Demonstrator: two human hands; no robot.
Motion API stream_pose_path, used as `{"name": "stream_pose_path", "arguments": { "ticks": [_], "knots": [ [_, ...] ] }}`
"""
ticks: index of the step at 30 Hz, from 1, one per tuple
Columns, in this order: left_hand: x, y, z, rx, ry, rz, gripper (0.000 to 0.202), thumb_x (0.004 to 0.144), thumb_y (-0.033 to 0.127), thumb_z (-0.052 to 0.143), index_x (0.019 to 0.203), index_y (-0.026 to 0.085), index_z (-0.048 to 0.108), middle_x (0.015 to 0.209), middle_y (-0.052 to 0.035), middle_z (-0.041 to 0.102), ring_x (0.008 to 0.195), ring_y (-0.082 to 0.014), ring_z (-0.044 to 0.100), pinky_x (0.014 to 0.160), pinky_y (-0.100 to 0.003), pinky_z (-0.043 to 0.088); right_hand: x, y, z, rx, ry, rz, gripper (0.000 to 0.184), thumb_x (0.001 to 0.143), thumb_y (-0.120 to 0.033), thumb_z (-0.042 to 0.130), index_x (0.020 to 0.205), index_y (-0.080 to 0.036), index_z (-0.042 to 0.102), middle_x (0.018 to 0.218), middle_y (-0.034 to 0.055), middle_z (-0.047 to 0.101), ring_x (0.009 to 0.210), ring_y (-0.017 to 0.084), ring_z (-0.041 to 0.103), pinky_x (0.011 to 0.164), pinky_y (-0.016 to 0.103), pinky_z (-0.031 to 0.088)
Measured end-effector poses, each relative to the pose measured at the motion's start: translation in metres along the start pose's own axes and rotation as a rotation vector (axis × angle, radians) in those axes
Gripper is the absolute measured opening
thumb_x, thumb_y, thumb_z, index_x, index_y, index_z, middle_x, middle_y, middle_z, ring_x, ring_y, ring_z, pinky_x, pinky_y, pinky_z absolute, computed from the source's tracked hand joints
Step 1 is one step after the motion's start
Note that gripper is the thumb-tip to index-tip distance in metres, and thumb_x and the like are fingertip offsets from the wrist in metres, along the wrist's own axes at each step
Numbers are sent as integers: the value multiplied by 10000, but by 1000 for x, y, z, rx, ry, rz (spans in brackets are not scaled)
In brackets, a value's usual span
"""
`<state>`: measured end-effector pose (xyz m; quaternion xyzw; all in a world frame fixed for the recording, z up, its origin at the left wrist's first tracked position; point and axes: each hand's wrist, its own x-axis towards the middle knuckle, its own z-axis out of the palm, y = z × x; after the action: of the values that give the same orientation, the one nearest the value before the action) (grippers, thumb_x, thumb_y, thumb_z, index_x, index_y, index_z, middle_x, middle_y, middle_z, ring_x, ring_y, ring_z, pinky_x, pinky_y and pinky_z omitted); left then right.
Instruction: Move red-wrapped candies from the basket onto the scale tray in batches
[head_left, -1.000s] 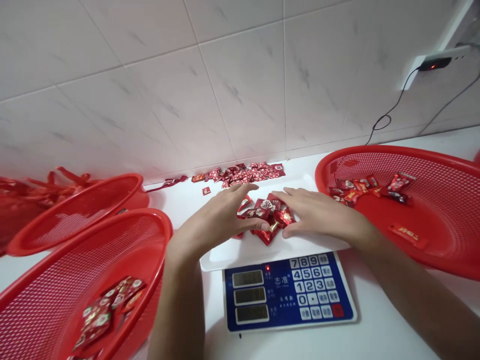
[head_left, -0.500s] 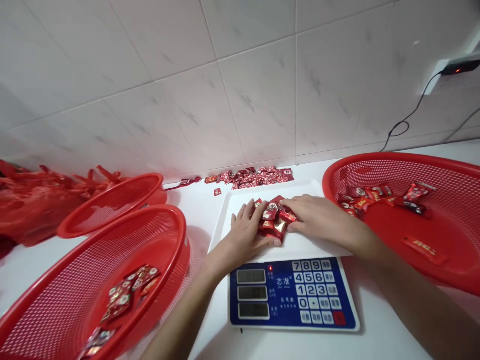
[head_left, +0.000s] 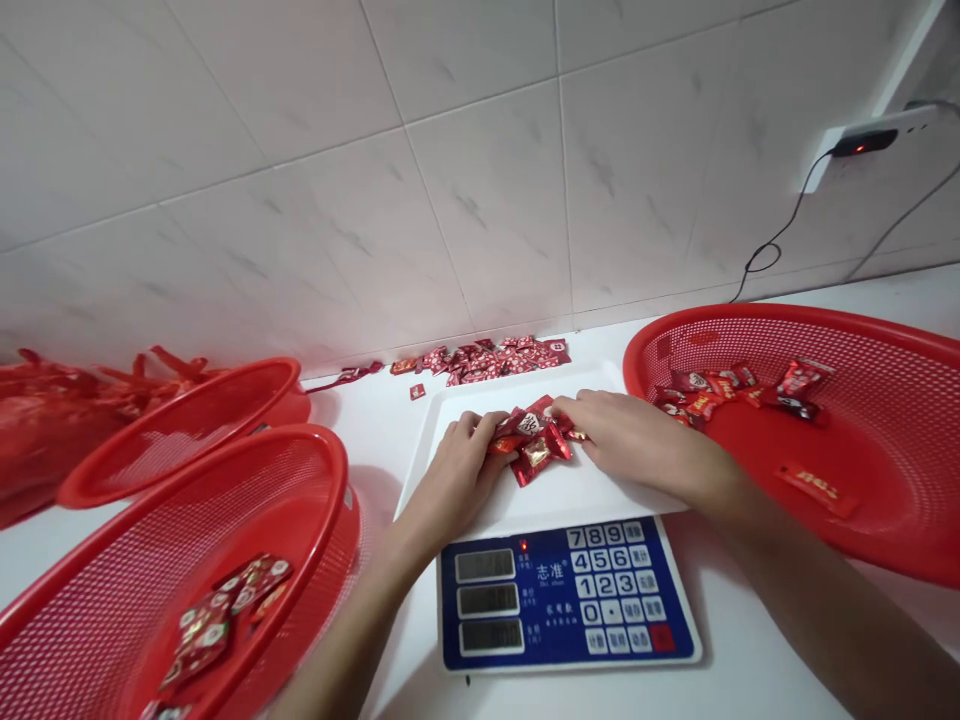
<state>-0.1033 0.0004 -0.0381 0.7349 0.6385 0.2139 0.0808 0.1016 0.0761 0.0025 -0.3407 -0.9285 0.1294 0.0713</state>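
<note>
A small heap of red wrapped candies [head_left: 534, 444] lies on the white pan [head_left: 570, 490] of a blue-faced electronic scale [head_left: 562, 600]. My left hand [head_left: 459, 468] rests on the pan at the heap's left side, fingers curled around some candies. From the right, my right hand [head_left: 630, 435] lies on the pan with its fingers closed on the heap's far side. Both hands cup the candies between them.
A big red mesh basket [head_left: 885, 520] with several candies stands at the right. Another red basket [head_left: 112, 610] with candies sits at the lower left, a further one [head_left: 180, 420] behind it. More candies [head_left: 487, 358] lie along the tiled wall. Red bags [head_left: 45, 420] are at the far left.
Both hands have drawn closer around the candy heap, the left curling its fingers onto it. The camera view has shifted slightly.
</note>
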Motion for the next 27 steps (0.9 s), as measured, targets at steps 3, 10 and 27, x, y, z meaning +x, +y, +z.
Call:
{"name": "stream_pose_path", "arguments": {
  "ticks": [3, 10, 27],
  "knots": [
    [1, 3, -4, -27, -23, -22, 269, 992, 247, 449, 1255, 216, 495, 1089, -90, 537, 979, -269, 584, 839, -425, 499, -2, 6, 6, -23, 34, -32, 362, 840, 21, 398, 1068, -143, 626, 1020, 113, 663, 962, 243, 620, 787, 354, 464],
    [0, 0, -14, -16, -23, -77, 302, 973, 204, 458, 1270, 248, 493, 1119, -85, 563, 977, -268, 599, 835, -438, 514, -1, 21, 18, -171, 316, -49, 417, 818, -8, 416, 1167, -149, 596, 1005, 128, 656, 845, 254, 619, 649, 360, 469],
    [-37, -23, -7, -100, -7, -124, 660, 953, 511, 541, 1500, 302, 238, 1572, -166, 252, 1432, -378, 264, 1116, -630, 335, 17, 7, 24, 9, 143, -79, 513, 796, 22, 427, 1230, -195, 594, 951, 102, 675, 859, 242, 642, 670, 333, 505]
  ]
}}
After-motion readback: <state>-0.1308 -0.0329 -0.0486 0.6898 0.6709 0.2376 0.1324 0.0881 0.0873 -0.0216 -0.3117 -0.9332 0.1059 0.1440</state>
